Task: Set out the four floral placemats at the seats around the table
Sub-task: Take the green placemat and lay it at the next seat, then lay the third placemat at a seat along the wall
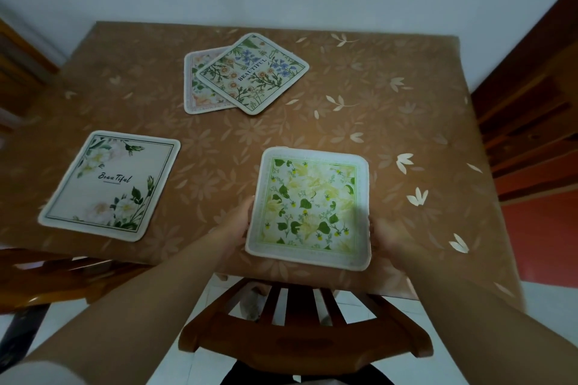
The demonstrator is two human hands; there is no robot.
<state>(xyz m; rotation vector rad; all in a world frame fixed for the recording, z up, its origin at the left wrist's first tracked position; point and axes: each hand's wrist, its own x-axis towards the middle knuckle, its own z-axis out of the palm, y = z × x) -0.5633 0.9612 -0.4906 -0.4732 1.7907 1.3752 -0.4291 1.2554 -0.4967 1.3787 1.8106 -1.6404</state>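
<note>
Both hands' grip, left hand, right hand, grasping yellow-green placemat, square-on, near table edge

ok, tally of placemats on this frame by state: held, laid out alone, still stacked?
Held in both hands: 1, the yellow-green leaf placemat, left hand, right hand.
Laid out alone: 1, the white-rose "Beautiful" placemat.
Still stacked: 2, the blue-flower "BEAUTIFUL" placemat over the pink placemat.
Total: 4
</note>
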